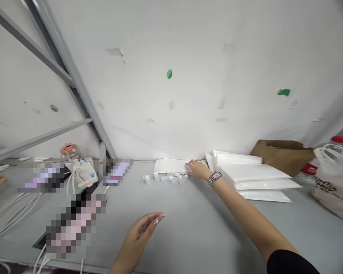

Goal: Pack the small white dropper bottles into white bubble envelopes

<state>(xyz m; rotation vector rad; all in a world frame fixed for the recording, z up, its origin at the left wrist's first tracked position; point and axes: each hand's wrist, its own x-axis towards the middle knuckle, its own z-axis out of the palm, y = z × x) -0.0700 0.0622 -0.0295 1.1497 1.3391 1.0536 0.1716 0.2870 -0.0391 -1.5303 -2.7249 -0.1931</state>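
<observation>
My right hand (198,169), a watch on its wrist, reaches to the back of the grey table (194,236). Its fingers lie on the right end of a flat white item (170,166), perhaps a sheet or pad, by the wall. Whether they grip it is hard to see. Several small white tag-like pieces (175,179) lie in front of that item, and a small white piece with a loop (146,179) is left of them. My left hand (143,230) hovers over the nearer table with loosely curved fingers, holding nothing.
White padded envelopes (254,173) are stacked right of my right hand. Behind them stands a brown box (282,156), with a plastic bag (335,182) at far right. Blurred-out phone-like devices (77,224), cables (23,209) and a white charger block (84,173) lie left, near a metal frame (80,97).
</observation>
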